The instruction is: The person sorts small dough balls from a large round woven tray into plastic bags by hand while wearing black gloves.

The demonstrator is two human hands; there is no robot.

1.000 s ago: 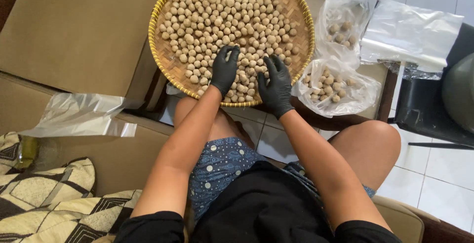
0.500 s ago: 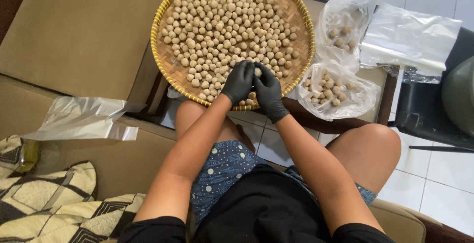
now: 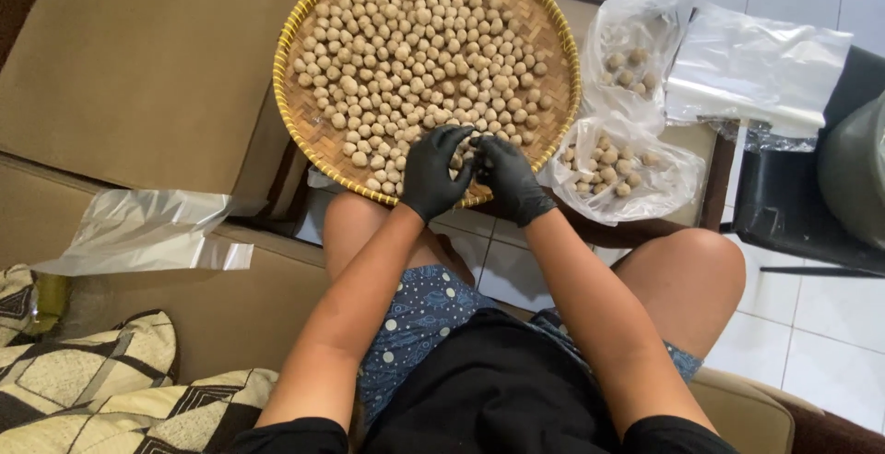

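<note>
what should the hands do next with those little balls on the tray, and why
Probably carry the gathered balls right to the open bag. Both gloved hands, left hand and right hand, are cupped together at the near rim of the woven tray, seemingly around a few balls, and that bag already holds some.

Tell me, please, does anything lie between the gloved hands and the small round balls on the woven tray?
Nothing visible does. The left hand and right hand already rest among the balls at the near rim of the tray, fingertips touching.
</note>
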